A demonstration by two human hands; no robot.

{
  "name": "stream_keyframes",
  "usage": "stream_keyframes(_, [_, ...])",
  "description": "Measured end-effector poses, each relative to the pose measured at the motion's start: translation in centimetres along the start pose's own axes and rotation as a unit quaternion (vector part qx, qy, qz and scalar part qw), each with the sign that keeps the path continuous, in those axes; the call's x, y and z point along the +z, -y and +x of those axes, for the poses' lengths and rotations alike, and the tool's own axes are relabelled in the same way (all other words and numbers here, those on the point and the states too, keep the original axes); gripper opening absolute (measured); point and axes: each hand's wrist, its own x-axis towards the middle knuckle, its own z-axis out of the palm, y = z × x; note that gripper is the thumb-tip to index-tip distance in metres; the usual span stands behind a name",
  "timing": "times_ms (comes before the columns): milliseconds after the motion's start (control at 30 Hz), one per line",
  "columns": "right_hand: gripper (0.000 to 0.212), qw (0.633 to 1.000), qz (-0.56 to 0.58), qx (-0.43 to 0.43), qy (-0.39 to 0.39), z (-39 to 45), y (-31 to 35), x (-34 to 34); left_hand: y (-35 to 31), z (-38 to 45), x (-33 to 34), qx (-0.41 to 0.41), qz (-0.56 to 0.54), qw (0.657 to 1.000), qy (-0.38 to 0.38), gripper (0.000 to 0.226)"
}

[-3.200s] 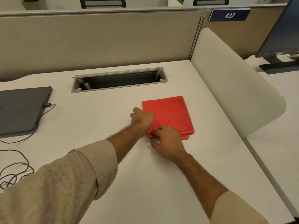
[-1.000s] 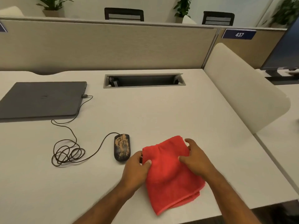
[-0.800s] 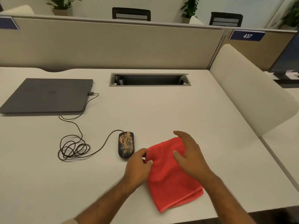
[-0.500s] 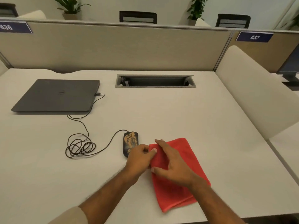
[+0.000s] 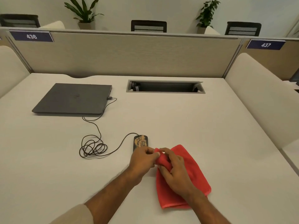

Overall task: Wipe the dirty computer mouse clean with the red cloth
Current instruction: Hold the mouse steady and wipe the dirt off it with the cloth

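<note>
Both hands pinched the far corner of the red terry cloth (image 5: 191, 175), which lay near the tabletop's (image 5: 210, 126) front edge: the left hand (image 5: 142, 160) nipping the raised fold, the right hand (image 5: 174, 172) curled over bunched fabric. The black wired computer mouse (image 5: 140, 141), caked with tan grime, sat just beyond the left hand, apparently untouched. Wiping well would likely mean wadding a firm pad and steadying the mouse body. The coiled dark cable (image 5: 92, 147) lay leftward; bare surface stretched rightward and toward the closed grey laptop (image 5: 72, 98).
</note>
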Motion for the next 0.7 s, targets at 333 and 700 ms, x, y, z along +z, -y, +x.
stream_keyframes(333, [0.04,0.998,0.05,-0.003,-0.038,0.3,0.3,0.4,-0.7,0.1,-1.2,-0.111,-0.104,0.986,0.073,0.017])
stream_keyframes(700, [0.025,0.993,0.073,0.02,-0.095,1.7,-0.3,0.2,1.2,0.3,-4.3,0.139,-0.004,0.988,-0.066,0.008])
